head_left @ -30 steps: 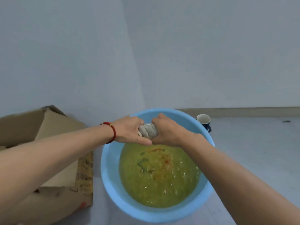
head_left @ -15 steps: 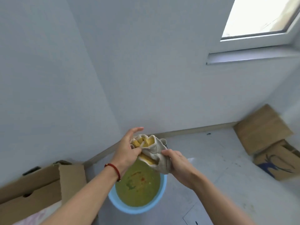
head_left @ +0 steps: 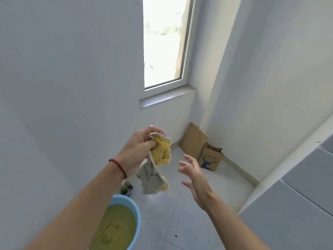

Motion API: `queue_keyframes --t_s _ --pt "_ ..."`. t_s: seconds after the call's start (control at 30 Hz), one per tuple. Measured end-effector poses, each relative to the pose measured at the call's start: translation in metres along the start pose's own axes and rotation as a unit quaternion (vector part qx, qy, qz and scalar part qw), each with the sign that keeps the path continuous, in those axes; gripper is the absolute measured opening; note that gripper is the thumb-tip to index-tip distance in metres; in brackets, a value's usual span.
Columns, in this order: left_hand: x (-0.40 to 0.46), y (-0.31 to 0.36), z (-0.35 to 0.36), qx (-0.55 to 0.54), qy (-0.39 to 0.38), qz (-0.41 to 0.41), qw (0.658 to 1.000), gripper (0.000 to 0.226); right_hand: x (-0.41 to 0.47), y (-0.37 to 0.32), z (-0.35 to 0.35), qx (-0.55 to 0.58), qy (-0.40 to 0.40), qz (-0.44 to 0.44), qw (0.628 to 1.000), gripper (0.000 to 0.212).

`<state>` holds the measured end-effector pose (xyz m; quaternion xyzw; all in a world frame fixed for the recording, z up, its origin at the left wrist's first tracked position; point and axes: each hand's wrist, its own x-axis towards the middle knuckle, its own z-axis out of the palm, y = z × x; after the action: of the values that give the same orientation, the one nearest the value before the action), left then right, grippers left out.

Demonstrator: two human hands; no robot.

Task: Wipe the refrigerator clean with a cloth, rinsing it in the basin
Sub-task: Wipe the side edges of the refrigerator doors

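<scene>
Our left hand clenches the cloth, which hangs at two o'clock above the basin; our right hand, grip released, spreads beside it.

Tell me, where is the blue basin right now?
In the head view, the blue basin sits on the floor at the bottom edge, left of centre, partly hidden by the left forearm. It lies below the cloth held up by the left hand.
</scene>
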<state>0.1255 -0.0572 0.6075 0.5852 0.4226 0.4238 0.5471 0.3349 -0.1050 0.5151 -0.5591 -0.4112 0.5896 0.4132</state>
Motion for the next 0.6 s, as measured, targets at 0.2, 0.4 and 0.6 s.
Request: queue_keyframes --t_s 0.2,0.4,0.6 --pt "0.001 0.050 0.068 -0.011 -0.192 0.035 0.981 0.044 -0.070 -0.026 -0.028 -0.028 -0.014 -0.115 0.993 0.046" --pt "-0.015 0.046 0.107 0.344 -0.018 0.113 0.932 0.026 -0.148 -0.052 -0.121 -0.157 0.001 -0.140 0.978 0.019" --pt "-0.055 0.008 0.217 0.201 0.010 0.044 0.979 0.020 -0.225 -0.035 -0.242 -0.310 0.096 -0.133 0.936 0.020"
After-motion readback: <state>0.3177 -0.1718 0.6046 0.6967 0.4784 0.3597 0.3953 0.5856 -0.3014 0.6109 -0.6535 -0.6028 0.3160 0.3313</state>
